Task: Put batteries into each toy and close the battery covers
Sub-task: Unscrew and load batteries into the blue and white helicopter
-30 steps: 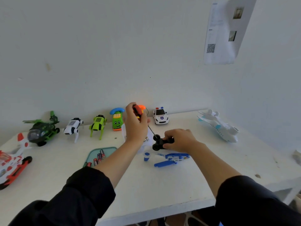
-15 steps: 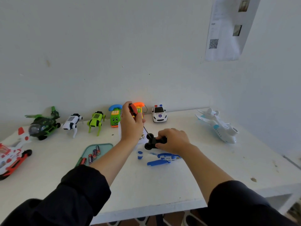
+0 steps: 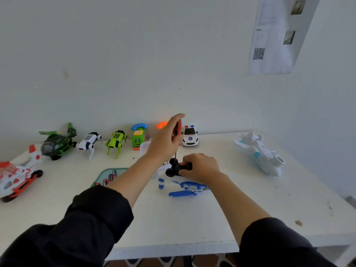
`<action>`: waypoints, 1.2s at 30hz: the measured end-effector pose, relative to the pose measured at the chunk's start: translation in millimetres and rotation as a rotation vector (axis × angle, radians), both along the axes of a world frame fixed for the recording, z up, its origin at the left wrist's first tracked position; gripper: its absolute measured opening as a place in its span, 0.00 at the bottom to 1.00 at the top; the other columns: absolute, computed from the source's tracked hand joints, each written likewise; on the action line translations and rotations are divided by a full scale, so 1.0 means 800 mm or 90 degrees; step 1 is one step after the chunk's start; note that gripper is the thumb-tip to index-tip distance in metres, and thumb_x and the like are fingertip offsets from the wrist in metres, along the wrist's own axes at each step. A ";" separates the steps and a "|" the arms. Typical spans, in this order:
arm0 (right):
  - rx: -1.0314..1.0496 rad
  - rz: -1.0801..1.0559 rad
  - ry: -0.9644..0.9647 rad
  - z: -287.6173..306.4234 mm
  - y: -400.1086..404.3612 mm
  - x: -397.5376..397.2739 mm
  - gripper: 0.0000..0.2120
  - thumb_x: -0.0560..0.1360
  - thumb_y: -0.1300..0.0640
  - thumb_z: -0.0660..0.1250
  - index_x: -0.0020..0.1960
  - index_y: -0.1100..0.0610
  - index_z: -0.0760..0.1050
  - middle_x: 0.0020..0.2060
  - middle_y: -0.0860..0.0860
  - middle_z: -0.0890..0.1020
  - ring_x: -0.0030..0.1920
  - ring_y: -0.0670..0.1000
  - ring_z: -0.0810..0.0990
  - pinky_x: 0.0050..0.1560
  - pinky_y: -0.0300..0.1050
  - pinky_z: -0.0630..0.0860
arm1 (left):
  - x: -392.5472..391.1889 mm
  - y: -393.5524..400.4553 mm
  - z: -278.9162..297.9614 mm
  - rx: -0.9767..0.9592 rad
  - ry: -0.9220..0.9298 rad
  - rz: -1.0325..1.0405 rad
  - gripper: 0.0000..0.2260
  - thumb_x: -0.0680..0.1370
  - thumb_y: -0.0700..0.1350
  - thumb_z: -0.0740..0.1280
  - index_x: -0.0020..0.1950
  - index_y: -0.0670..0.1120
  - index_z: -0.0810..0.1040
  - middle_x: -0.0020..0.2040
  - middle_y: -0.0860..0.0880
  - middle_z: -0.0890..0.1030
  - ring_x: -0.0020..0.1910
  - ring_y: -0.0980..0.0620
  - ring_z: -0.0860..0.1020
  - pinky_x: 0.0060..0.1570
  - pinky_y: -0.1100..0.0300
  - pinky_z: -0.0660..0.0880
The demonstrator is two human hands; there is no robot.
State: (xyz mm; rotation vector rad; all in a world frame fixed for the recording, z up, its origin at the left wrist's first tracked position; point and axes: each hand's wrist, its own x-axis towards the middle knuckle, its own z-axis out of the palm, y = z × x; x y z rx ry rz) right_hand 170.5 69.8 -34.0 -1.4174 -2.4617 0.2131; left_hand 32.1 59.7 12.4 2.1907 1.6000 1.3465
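White table (image 3: 192, 224): left hand (image 3: 163, 143) grips screwdriver (image 3: 178, 130); right hand (image 3: 200, 168) grips black toy (image 3: 176, 167).

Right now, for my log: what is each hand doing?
Left hand: grips a red-handled screwdriver.
Right hand: grips a black toy.

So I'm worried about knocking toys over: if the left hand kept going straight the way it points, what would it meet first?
Probably the police car, just beyond the left hand gripping the red screwdriver; depth is unclear.
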 end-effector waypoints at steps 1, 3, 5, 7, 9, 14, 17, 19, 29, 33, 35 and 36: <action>0.005 0.000 0.000 -0.001 0.000 0.001 0.14 0.74 0.47 0.65 0.33 0.48 0.65 0.35 0.45 0.73 0.41 0.51 0.71 0.39 0.43 0.63 | 0.000 -0.001 0.001 -0.002 -0.015 -0.003 0.19 0.79 0.40 0.63 0.69 0.52 0.66 0.46 0.48 0.78 0.40 0.51 0.81 0.46 0.52 0.80; 0.010 0.000 0.005 -0.003 0.001 0.002 0.16 0.74 0.47 0.65 0.32 0.48 0.63 0.36 0.46 0.73 0.42 0.51 0.71 0.39 0.43 0.62 | 0.003 -0.005 0.003 0.008 -0.041 -0.005 0.15 0.79 0.43 0.63 0.66 0.50 0.70 0.47 0.48 0.78 0.41 0.50 0.81 0.46 0.52 0.79; 0.007 0.004 0.007 -0.002 0.001 0.002 0.12 0.74 0.47 0.65 0.36 0.48 0.66 0.37 0.46 0.73 0.42 0.51 0.71 0.40 0.43 0.62 | 0.005 -0.008 0.008 0.032 -0.056 0.012 0.14 0.80 0.42 0.61 0.65 0.48 0.74 0.48 0.49 0.78 0.44 0.51 0.78 0.49 0.56 0.76; 0.004 0.011 0.006 -0.001 0.001 0.002 0.08 0.75 0.47 0.65 0.40 0.47 0.68 0.38 0.46 0.74 0.43 0.51 0.71 0.40 0.43 0.63 | 0.005 -0.009 0.012 0.060 -0.069 0.037 0.13 0.79 0.40 0.61 0.64 0.45 0.76 0.51 0.50 0.78 0.50 0.51 0.77 0.55 0.56 0.75; 0.007 0.014 0.000 0.000 0.002 0.002 0.08 0.75 0.46 0.65 0.41 0.47 0.68 0.39 0.47 0.74 0.43 0.51 0.71 0.40 0.43 0.63 | 0.005 -0.009 0.014 0.069 -0.072 0.061 0.11 0.78 0.41 0.65 0.59 0.45 0.79 0.48 0.52 0.79 0.48 0.51 0.79 0.52 0.53 0.78; 0.017 0.000 0.015 0.000 0.000 0.003 0.06 0.74 0.45 0.65 0.42 0.45 0.70 0.39 0.45 0.76 0.44 0.50 0.72 0.36 0.41 0.64 | 0.012 -0.009 0.014 0.136 0.050 0.145 0.09 0.73 0.45 0.70 0.37 0.47 0.71 0.29 0.53 0.70 0.31 0.48 0.77 0.31 0.57 0.72; 0.013 -0.024 0.048 -0.005 -0.002 0.003 0.14 0.73 0.43 0.66 0.57 0.46 0.74 0.50 0.45 0.81 0.51 0.50 0.76 0.40 0.40 0.68 | 0.015 -0.008 0.012 0.140 0.105 0.224 0.05 0.74 0.41 0.67 0.40 0.43 0.73 0.28 0.54 0.66 0.30 0.50 0.69 0.27 0.65 0.59; 0.012 -0.035 0.048 -0.006 -0.003 0.005 0.18 0.73 0.42 0.66 0.61 0.48 0.74 0.52 0.46 0.81 0.50 0.49 0.76 0.41 0.40 0.67 | 0.013 -0.005 0.010 0.141 0.081 0.247 0.02 0.74 0.38 0.65 0.41 0.42 0.74 0.32 0.51 0.70 0.32 0.48 0.70 0.28 0.64 0.61; 0.081 -0.029 -0.011 -0.017 -0.008 0.007 0.18 0.78 0.41 0.58 0.60 0.48 0.77 0.51 0.49 0.82 0.59 0.51 0.74 0.65 0.52 0.62 | 0.013 -0.007 0.014 0.022 -0.126 0.009 0.13 0.80 0.35 0.56 0.53 0.46 0.77 0.52 0.42 0.76 0.38 0.51 0.79 0.33 0.69 0.72; 0.122 -0.014 -0.015 -0.026 -0.016 0.008 0.18 0.79 0.40 0.54 0.56 0.48 0.77 0.55 0.44 0.80 0.73 0.49 0.61 0.71 0.61 0.45 | -0.006 -0.003 0.037 -0.193 -0.113 -0.060 0.19 0.79 0.36 0.54 0.66 0.52 0.73 0.56 0.43 0.74 0.57 0.49 0.76 0.52 0.49 0.75; 0.117 -0.012 -0.009 -0.027 -0.022 0.006 0.19 0.78 0.39 0.54 0.55 0.49 0.77 0.55 0.44 0.81 0.72 0.49 0.63 0.71 0.60 0.48 | -0.013 -0.003 0.042 -0.208 -0.065 -0.060 0.19 0.80 0.40 0.59 0.69 0.54 0.70 0.63 0.46 0.74 0.61 0.48 0.75 0.60 0.49 0.74; 0.111 -0.012 -0.008 -0.027 -0.024 0.006 0.20 0.78 0.38 0.55 0.55 0.50 0.77 0.55 0.45 0.81 0.71 0.50 0.64 0.71 0.58 0.51 | -0.013 -0.004 0.041 -0.198 -0.052 -0.063 0.18 0.79 0.40 0.62 0.68 0.53 0.70 0.62 0.48 0.76 0.58 0.48 0.78 0.59 0.51 0.75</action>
